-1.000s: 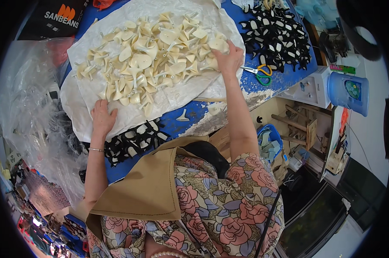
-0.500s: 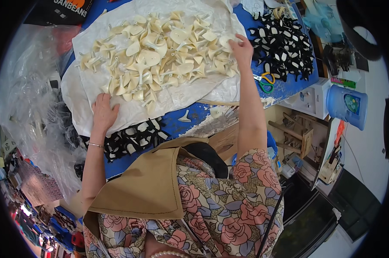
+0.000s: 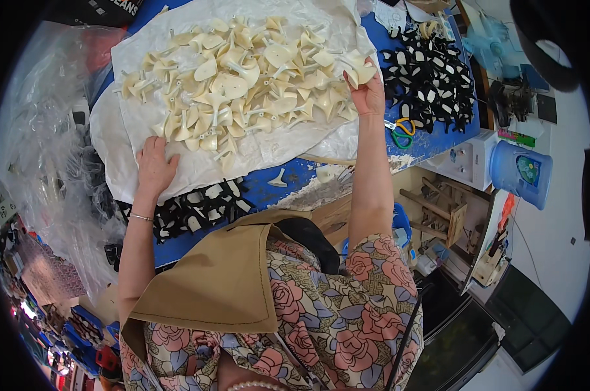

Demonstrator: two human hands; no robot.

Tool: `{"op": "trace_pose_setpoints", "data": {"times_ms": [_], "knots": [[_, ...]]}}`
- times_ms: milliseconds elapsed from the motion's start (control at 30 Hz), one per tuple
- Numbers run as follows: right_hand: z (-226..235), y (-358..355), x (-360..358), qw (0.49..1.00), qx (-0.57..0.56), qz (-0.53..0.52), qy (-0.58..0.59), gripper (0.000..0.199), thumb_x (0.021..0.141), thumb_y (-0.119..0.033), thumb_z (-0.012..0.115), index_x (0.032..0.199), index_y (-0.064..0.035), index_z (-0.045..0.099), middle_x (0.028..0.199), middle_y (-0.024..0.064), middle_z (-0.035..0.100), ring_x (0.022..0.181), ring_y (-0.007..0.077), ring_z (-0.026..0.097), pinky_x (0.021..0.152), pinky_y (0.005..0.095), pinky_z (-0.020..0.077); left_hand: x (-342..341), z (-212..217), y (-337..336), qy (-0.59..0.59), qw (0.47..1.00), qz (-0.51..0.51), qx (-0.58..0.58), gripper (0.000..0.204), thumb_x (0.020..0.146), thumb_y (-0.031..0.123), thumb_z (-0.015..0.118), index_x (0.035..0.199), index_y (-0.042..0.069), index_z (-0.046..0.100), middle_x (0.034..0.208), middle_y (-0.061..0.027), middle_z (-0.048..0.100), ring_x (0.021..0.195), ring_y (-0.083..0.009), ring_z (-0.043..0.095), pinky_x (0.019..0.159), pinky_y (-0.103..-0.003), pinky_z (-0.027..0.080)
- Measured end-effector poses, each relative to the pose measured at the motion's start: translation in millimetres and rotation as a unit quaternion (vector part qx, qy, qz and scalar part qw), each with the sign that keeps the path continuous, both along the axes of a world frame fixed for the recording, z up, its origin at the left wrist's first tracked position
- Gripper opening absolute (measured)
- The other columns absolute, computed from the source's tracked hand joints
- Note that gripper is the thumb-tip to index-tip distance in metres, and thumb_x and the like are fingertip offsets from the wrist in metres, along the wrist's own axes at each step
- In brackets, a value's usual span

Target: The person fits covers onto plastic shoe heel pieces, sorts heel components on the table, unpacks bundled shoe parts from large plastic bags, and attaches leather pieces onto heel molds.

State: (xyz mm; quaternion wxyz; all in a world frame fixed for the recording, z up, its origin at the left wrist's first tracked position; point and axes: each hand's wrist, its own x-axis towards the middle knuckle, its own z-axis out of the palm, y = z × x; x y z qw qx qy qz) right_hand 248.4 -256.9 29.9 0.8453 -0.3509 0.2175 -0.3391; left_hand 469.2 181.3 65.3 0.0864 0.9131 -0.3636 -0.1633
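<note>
Hands on the cream-piece pile, sorting barely begun.

Our right hand [image 3: 368, 93] fingers pinch one cream plastic piece [image 3: 359, 67] at the pile's [image 3: 243, 85] right edge, upper centre of frame; our left hand [image 3: 155, 166] lies flat, fingers released, on the white sheet [image 3: 269, 146]. Most pieces remain heaped; black-and-white pieces [image 3: 431, 78] sit upper right on the blue table [image 3: 295, 179].

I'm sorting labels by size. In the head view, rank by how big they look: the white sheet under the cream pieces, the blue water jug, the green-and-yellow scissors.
1. white sheet
2. blue water jug
3. green-and-yellow scissors
No ties.
</note>
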Motion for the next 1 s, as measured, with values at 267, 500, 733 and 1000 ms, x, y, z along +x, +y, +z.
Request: {"op": "trace_pose_setpoints", "data": {"times_ms": [267, 500, 733, 1000], "knots": [[9.8, 1.0, -3.1, 0.998, 0.024, 0.036, -0.054, 0.033, 0.084, -0.011, 0.060, 0.117, -0.0098, 0.055, 0.121, 0.0063, 0.054, 0.110, 0.0264, 0.053, 0.092, 0.0493, 0.0458, -0.3, 0.9, 0.1, 0.004, 1.000, 0.001, -0.003, 0.041, 0.071, 0.019, 0.067, 0.105, 0.003, 0.050, 0.110, -0.0132, 0.050, 0.109, -0.0298, 0.046, 0.091, -0.042, 0.033], [24.5, -22.4, -14.3, 0.997, -0.072, -0.008, 0.034, 0.037, 0.083, -0.001, 0.060, 0.120, -0.0067, 0.055, 0.107, 0.0045, 0.061, 0.095, 0.0176, 0.058, 0.082, 0.0341, 0.0493, 1.0, -1.0, 2.3, 0.001, 1.000, 0.001, 0.005, 0.041, 0.072, 0.020, 0.067, 0.106, 0.003, 0.050, 0.111, -0.0136, 0.050, 0.109, -0.0296, 0.046, 0.092, -0.042, 0.033], [26.0, -21.0, -2.7, 0.963, -0.155, -0.091, 0.200, 0.036, 0.076, 0.000, 0.068, 0.111, -0.0045, 0.062, 0.078, -0.0011, 0.058, 0.067, 0.0095, 0.055, 0.066, 0.0244, 0.0458, 0.5, 1.8, -0.1, 0.007, 1.000, -0.001, 0.014, 0.042, 0.072, 0.020, 0.067, 0.106, 0.003, 0.050, 0.111, -0.0137, 0.050, 0.108, -0.0300, 0.047, 0.092, -0.042, 0.033], [18.6, -15.4, -6.7, 0.831, -0.371, -0.022, 0.413, 0.038, 0.078, 0.000, 0.059, 0.116, -0.0029, 0.060, 0.096, 0.0050, 0.066, 0.084, 0.0092, 0.060, 0.076, 0.0209, 0.0456, 1.0, -1.1, -0.2, 0.000, 1.000, -0.006, 0.018, 0.041, 0.073, 0.021, 0.067, 0.106, 0.003, 0.052, 0.109, -0.0139, 0.051, 0.107, -0.0302, 0.048, 0.091, -0.042, 0.034]]}}
